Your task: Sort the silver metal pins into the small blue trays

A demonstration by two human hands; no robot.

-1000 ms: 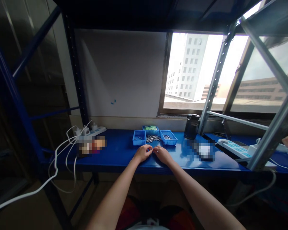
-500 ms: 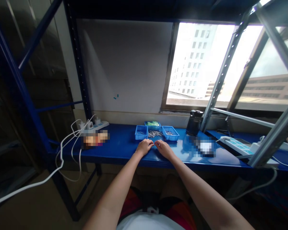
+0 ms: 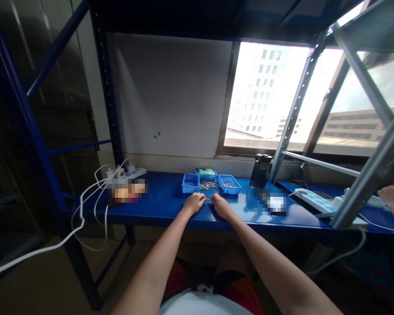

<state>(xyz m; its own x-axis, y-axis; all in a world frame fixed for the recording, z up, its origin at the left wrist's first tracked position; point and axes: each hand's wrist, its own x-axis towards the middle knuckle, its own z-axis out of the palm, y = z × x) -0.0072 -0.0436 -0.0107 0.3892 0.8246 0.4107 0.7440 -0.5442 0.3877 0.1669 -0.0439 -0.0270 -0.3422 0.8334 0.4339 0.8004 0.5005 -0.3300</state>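
Observation:
Above the front part of the blue bench (image 3: 166, 205), my left hand (image 3: 194, 203) and my right hand (image 3: 221, 205) are close together, fingers pinched. A small, thin metal piece (image 3: 208, 199) spans the gap between their fingertips; it looks like a screw, but is too small to be certain. Just beyond lies a loose pile of small metal pieces (image 3: 209, 185). Left of the pile stands a blue bin (image 3: 191, 190) with a few pieces in it. On its right is another blue bin (image 3: 230, 191) holding similar pieces. Behind, a third blue bin (image 3: 197, 171) contains green packets (image 3: 206, 172).
A dark jug (image 3: 261, 170) stands at the back right, near a metal upright. White power strips (image 3: 321, 201) with cables lie right, another power strip (image 3: 134, 174) left. Blurred items lie at both sides. Another person's hand (image 3: 389, 193) shows at the far right edge.
My hands have drawn slightly apart, so the thin piece between the fingertips now shows. The view has shifted a little, and more of the other person's hand is visible at right.

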